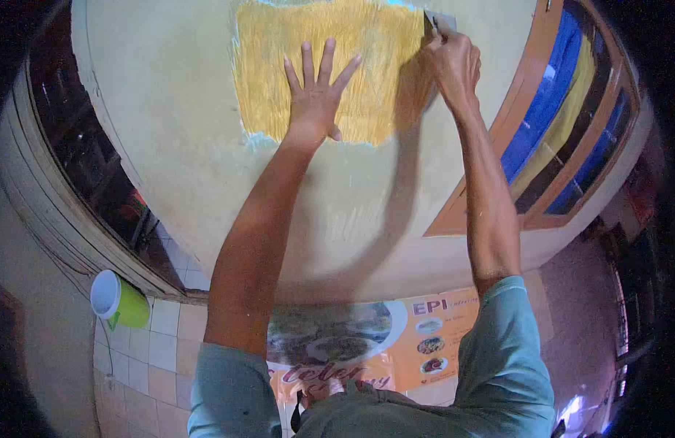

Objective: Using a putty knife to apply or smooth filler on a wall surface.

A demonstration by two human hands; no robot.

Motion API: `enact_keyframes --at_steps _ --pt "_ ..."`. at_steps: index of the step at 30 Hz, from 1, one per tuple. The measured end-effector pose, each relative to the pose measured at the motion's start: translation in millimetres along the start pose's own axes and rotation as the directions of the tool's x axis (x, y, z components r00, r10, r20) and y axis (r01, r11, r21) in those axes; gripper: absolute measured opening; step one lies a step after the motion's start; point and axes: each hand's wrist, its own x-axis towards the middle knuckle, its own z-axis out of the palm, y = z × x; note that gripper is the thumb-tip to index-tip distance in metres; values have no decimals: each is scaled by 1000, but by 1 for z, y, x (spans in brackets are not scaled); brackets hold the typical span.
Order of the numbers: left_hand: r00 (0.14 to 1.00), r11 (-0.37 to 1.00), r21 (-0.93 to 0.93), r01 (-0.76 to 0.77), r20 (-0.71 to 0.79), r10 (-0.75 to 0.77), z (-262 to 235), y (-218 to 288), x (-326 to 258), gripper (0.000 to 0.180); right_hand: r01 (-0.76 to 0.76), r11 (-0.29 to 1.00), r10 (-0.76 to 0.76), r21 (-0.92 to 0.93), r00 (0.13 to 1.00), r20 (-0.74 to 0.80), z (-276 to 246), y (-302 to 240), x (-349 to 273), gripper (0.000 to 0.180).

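Observation:
A roughly rectangular yellow-orange patch (385,73) with ragged pale-blue edges covers part of the cream wall (170,80) in front of me. My left hand (315,102) lies flat against this patch, fingers spread and nothing in it. At the patch's upper right corner, my right hand (454,67) is closed around a putty knife (444,22), whose grey blade shows above the fingers. The blade is at or against the wall by the patch's right edge; its exact contact is hard to see. Most of the handle is hidden in my fist.
To the right, a brown wooden window frame (454,208) has blue cloth (545,87) and yellow cloth behind its glass. A dark opening (82,131) lies left. An orange printed banner (403,350) covers floor tiles (137,365) below me; a lime-green bucket (137,310) stands lower left.

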Motion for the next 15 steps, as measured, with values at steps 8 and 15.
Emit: enact_keyframes --at_steps 8,15 --pt "993 987 -135 -84 -91 72 1 -1 2 164 -73 996 73 -48 997 -12 6 3 21 38" --pt "993 986 -138 -89 -85 78 2 -5 3 164 12 999 -12 53 1000 4 17 15 -31 36"
